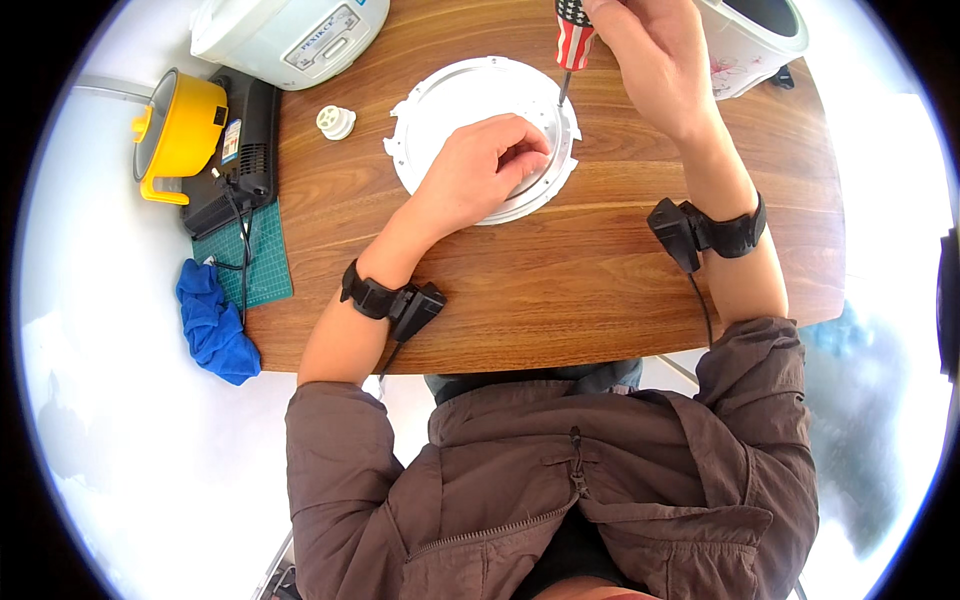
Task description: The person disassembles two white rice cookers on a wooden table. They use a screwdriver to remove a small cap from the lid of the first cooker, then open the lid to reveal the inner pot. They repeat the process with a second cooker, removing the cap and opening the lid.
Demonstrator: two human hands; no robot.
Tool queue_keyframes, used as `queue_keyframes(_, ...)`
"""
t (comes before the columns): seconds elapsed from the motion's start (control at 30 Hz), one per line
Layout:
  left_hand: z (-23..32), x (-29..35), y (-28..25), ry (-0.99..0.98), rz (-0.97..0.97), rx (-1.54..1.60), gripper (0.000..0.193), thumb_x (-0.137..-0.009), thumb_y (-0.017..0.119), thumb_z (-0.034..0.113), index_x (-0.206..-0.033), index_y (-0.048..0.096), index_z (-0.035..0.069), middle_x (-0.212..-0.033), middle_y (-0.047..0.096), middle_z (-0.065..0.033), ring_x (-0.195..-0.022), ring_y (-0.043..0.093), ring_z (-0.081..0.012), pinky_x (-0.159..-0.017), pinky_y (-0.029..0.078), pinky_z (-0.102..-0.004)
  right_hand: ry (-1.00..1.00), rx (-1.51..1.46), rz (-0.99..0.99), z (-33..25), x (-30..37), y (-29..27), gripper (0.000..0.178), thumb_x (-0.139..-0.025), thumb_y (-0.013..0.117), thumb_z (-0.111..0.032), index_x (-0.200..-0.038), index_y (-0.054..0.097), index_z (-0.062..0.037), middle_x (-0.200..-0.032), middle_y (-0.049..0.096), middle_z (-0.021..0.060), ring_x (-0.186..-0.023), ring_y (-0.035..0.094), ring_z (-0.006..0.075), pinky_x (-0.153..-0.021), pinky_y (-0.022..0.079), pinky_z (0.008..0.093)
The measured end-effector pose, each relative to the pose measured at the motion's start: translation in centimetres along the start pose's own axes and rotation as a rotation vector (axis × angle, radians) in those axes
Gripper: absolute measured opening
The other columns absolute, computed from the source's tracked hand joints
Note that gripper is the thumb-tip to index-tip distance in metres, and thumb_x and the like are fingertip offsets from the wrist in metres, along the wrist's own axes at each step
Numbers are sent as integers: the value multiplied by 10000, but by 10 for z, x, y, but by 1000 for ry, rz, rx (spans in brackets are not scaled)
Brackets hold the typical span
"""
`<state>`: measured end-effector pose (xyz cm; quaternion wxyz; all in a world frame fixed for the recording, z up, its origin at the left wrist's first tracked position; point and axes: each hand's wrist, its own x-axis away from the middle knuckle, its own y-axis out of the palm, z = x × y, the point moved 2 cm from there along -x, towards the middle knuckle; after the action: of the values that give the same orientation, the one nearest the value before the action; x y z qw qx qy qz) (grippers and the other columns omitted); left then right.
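Note:
My right hand (665, 60) is closed around a screwdriver (575, 48) with a red-and-white striped, starred handle. Its shaft points down, and the tip meets the right rim of a round white lid-like part (440, 100) with a metal ring and small tabs around its edge. Across the lower middle of that part lies my left hand (485, 165), fingers curled and thumb bent, pressing on it near the inner ring. Whether anything small sits under those fingertips is hidden. Black straps with small boxes and cables circle both my wrists.
A small white round cap (336, 122) lies left of the lid. Appliances stand at the back: a pale rice cooker (290, 40) and a white pot-like body (755, 50). On the left are a yellow pot (185, 125), a black device (250, 150), a green mat (265, 260) and blue cloth (215, 325).

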<state>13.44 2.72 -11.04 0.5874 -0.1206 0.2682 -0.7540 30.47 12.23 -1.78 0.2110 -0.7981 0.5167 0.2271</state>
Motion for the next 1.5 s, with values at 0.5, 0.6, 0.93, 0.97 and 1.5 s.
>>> queue_keyframes(0.5, -3, 0, 1, -47, -2, 6, 119, -958, 686, 71, -1067, 694, 24, -912, 725, -53, -818, 661, -123, -734, 519, -261, -173, 449, -50, -27, -1, 1, 367, -919, 757, -66, -1250, 608, -12, -1060, 625, 27, -842, 562, 69, -685, 491, 231)
queue_keyframes(0.6, -2, -2, -1, -108, -14, 55, 153, -962, 669, 70, -1108, 671, 24, -906, 722, -54, -807, 655, -125, -739, 517, -268, -84, 325, -75, -25, -2, -4, 395, -897, 770, -49, -1263, 623, -26, -1029, 606, 15, -847, 554, 68, -690, 481, 226)
queue_keyframes(0.93, 10, -38, -19, -183, -100, -164, 175, -921, 675, 98, -1074, 639, 21, -804, 677, -54, -748, 639, -161, -709, 508, -318, -107, 414, -98, -33, -1, -10, 348, -861, 781, -10, -1192, 678, -44, -1030, 634, 31, -756, 541, 69, -639, 442, 224)
queue_keyframes(0.97, 10, -42, -19, -169, -61, -203, 178, -915, 683, 102, -1069, 642, 22, -795, 674, -56, -743, 637, -166, -707, 507, -323, -145, 384, -76, -33, -2, -11, 329, -860, 786, -16, -1173, 685, -41, -1032, 644, 38, -759, 550, 68, -638, 451, 226)
queue_keyframes(1.5, 0, -59, 1, -79, 81, -120, 232, -883, 712, 181, -1040, 715, 10, -783, 730, -113, -691, 677, -227, -682, 523, -350, 99, -34, -123, -36, -6, -17, 284, -914, 746, -73, -1186, 689, -16, -1043, 649, 65, -838, 588, 91, -704, 495, 237)
